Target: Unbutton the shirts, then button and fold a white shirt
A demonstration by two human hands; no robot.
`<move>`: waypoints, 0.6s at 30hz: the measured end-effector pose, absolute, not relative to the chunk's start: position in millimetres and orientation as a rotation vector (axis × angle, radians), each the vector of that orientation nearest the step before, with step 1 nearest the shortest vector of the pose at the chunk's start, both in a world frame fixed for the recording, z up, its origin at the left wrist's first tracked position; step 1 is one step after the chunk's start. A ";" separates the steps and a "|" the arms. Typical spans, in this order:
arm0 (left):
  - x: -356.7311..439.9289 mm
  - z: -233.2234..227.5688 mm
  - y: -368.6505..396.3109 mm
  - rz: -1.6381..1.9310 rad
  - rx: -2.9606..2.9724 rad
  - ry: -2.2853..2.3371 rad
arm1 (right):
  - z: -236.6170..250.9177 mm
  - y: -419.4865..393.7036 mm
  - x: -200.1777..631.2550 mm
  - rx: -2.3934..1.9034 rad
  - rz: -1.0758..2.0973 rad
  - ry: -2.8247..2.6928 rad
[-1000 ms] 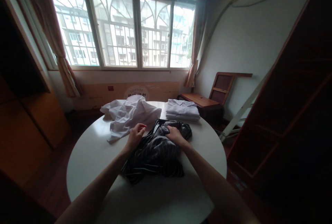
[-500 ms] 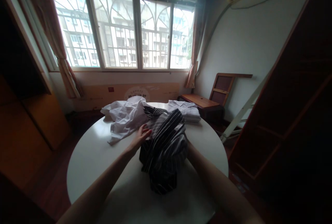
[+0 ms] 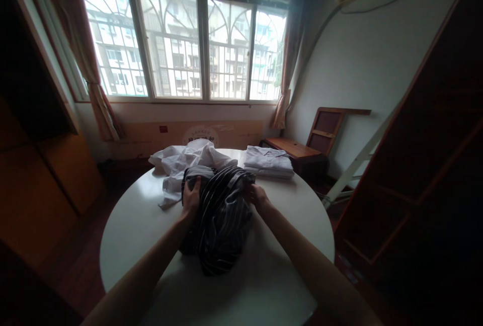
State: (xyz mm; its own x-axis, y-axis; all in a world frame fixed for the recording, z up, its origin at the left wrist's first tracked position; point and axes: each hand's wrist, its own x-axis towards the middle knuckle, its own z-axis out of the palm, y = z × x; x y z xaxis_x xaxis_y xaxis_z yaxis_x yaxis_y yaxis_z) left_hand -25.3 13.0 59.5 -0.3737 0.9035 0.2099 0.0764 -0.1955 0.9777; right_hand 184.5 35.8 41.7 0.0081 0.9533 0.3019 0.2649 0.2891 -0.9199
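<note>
- The left hand [image 3: 191,196] grips the left edge of a dark striped garment [image 3: 221,215], fingers curled into the cloth near its top; the right hand [image 3: 256,196] clutches the same garment at its upper right edge, fingers closed on the fabric.
- The dark striped garment lies bunched in the middle of the round white worktop [image 3: 264,286], held between the two hands, its lower part resting on the surface nearer the person.
- A crumpled white shirt [image 3: 181,161] lies loose on the worktop just behind the left hand, touching the striped cloth; a folded white stack [image 3: 268,162] sits at the far right edge, apart from the heap.
- No container shows on the worktop; a wooden chair [image 3: 302,147] stands beyond it by the wall.
</note>
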 end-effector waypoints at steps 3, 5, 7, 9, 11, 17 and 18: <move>-24.4 55.0 16.2 1.675 1.216 1.421 | 46.6 29.9 182.5 -1.121 1.022 -1.335; -20.2 52.9 14.7 1.598 1.351 1.287 | 50.5 24.7 177.2 -1.032 1.127 -1.410; -16.3 52.2 11.9 1.483 1.446 1.161 | 52.5 21.5 171.8 -1.016 1.067 -1.603; -15.1 53.2 9.7 1.402 1.453 1.093 | 53.0 21.1 170.0 -1.067 0.925 -1.731; -17.3 56.1 9.3 1.375 1.378 1.051 | 54.4 22.7 173.6 -1.083 0.866 -1.735; -24.3 62.6 13.0 1.398 1.103 0.814 | 65.6 24.4 190.1 -0.911 1.118 -1.433; -23.5 61.6 12.7 1.344 1.093 0.768 | 65.6 23.6 189.3 -0.914 1.155 -1.459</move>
